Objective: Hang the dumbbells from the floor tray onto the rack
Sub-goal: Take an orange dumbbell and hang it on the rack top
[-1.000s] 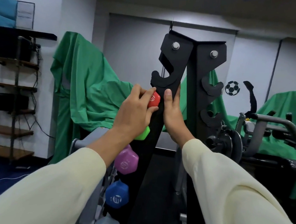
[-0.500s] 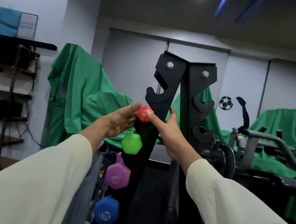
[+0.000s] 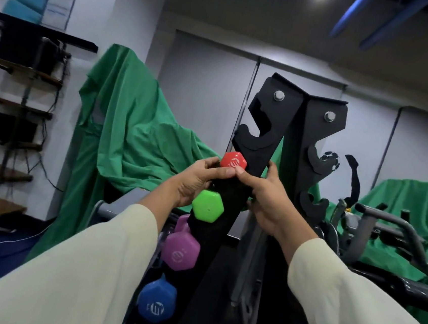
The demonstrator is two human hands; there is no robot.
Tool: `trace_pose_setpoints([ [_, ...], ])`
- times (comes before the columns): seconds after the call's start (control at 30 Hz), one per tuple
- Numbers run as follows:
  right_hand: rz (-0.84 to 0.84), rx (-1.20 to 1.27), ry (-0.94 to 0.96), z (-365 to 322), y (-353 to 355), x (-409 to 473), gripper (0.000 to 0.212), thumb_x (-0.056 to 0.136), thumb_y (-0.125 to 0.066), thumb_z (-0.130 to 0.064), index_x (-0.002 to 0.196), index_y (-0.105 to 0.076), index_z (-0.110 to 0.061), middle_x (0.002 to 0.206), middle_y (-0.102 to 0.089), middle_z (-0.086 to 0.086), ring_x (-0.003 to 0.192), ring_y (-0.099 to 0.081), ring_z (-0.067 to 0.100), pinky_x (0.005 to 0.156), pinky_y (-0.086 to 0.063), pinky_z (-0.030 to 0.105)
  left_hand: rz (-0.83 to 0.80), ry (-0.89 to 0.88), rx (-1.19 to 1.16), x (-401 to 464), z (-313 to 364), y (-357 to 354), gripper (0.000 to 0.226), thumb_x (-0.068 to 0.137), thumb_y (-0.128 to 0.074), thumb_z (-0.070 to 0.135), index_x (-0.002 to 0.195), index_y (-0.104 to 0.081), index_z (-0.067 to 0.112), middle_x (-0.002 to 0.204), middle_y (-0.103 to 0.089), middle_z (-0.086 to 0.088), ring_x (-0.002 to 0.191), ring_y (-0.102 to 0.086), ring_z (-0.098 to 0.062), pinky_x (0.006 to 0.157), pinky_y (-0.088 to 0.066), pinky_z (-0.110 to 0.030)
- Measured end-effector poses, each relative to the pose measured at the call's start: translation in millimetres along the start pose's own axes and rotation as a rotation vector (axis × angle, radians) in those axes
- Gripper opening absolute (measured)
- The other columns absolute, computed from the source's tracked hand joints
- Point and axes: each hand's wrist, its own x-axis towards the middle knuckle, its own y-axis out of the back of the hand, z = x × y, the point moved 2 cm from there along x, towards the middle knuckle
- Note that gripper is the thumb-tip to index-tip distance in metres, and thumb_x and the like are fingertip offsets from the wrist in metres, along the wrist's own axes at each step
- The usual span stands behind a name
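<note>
The red dumbbell (image 3: 233,160) – small, stiff, probably light, its coating likely grippy – sits at the rack's (image 3: 269,130) front edge, left hand (image 3: 197,180) and right hand (image 3: 265,193) pinching its near head.
</note>
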Motion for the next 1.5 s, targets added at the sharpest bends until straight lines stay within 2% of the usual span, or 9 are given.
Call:
trace_pose_setpoints([
  [0.1, -0.002, -0.01, -0.004, -6, -2, -1, 0.074, 0.083, -0.084, -0.041, 0.145, -0.044, -0.036, 0.124, -0.075, -0.005, 0.109, -0.075, 0.022, 0.076, -0.061, 0.041, 0.048, -0.031, 0.026, 4, -3, 2, 0.079, 0.07, -0.089, 0.019, 0.14, -0.057, -0.001, 0.123, -0.069, -0.02, 0.11, -0.07, -0.03, 0.097, -0.058, -0.039],
  [0.43, 0.018, -0.1, 0.052, -4, -4, 1, 0.048, 0.091, -0.077, -0.038, 0.134, -0.056, -0.034, 0.121, -0.076, -0.008, 0.102, -0.077, 0.018, 0.061, -0.056, 0.033, 0.055, 0.005, 0.084, 8, -11, 10, 0.081, 0.071, -0.095, 0.023, 0.14, -0.057, 0.004, 0.13, -0.069, -0.022, 0.124, -0.065, -0.039, 0.113, -0.047, -0.052],
  [0.63, 0.008, -0.1, 0.027, -4, -6, -2, 0.052, 0.09, -0.078, -0.042, 0.136, -0.054, -0.037, 0.121, -0.075, -0.009, 0.103, -0.077, 0.018, 0.062, -0.057, 0.033, 0.02, 0.043, 0.147, -7, 5, 4, 0.054, 0.086, -0.082, 0.016, 0.135, -0.063, 0.004, 0.13, -0.07, -0.018, 0.125, -0.066, -0.032, 0.107, -0.053, -0.039],
  [0.73, 0.008, -0.1, 0.01, -6, -8, -5, 0.052, 0.09, -0.078, -0.043, 0.136, -0.054, -0.036, 0.121, -0.076, -0.007, 0.106, -0.076, 0.022, 0.066, -0.057, 0.038, 0.092, 0.056, 0.212, -24, 14, -2, 0.046, 0.088, -0.077, 0.03, 0.128, -0.066, 0.011, 0.121, -0.076, 0.001, 0.117, -0.068, -0.009, 0.098, -0.05, -0.023],
  [0.8, 0.003, -0.103, -0.006, -6, -7, -10, 0.055, 0.09, -0.079, -0.043, 0.138, -0.052, -0.036, 0.122, -0.075, -0.006, 0.109, -0.075, 0.022, 0.074, -0.061, 0.045, 0.189, 0.05, 0.27, -38, 21, -4, 0.057, 0.083, -0.073, 0.054, 0.127, -0.064, 0.02, 0.122, -0.073, 0.016, 0.125, -0.058, 0.003, 0.113, -0.038, -0.027],
  [0.93, 0.085, -0.311, 0.036, 2, 0, -32, 0.086, 0.081, -0.084, -0.048, 0.153, -0.04, -0.031, 0.137, -0.066, 0.0, 0.128, -0.063, 0.021, 0.107, -0.053, 0.054, 0.373, -0.005, 0.388, -67, 33, -5, 0.117, 0.064, -0.079, 0.078, 0.156, -0.043, 0.016, 0.154, -0.051, 0.002, 0.143, -0.044, -0.015, 0.12, -0.035, -0.039],
  [1.03, 0.099, -0.562, 0.098, 4, 1, -63, 0.1, 0.085, -0.081, -0.051, 0.163, -0.025, -0.026, 0.155, -0.051, 0.002, 0.143, -0.047, 0.018, 0.117, -0.043, 0.045, 0.517, -0.062, 0.788, -91, 36, -12, 0.099, 0.074, -0.077, 0.07, 0.155, -0.047, 0.021, 0.15, -0.056, -0.007, 0.133, -0.056, -0.019, 0.114, -0.045, -0.041],
  [1.17, 0.093, -0.636, 0.105, 6, 4, -96, 0.093, 0.091, -0.076, -0.047, 0.164, -0.024, -0.022, 0.155, -0.05, 0.009, 0.14, -0.052, 0.024, 0.116, -0.043, 0.044, 0.478, -0.205, 1.222, -120, 31, -33, 0.069, 0.091, -0.076, 0.045, 0.15, -0.054, 0.019, 0.147, -0.06, -0.008, 0.134, -0.056, -0.023, 0.113, -0.046, -0.041],
  [1.5, 0.046, -0.71, 0.068, 46, 17, -186, 0.074, 0.096, -0.071, -0.044, 0.158, -0.039, -0.018, 0.15, -0.054, 0.008, 0.135, -0.055, 0.022, 0.11, -0.047, 0.04, 0.327, -0.166, 1.474, -201, -21, -62, 0.066, 0.091, -0.074, 0.03, 0.151, -0.051, 0.018, 0.149, -0.051, -0.006, 0.138, -0.048, -0.023, 0.118, -0.035, -0.035],
])
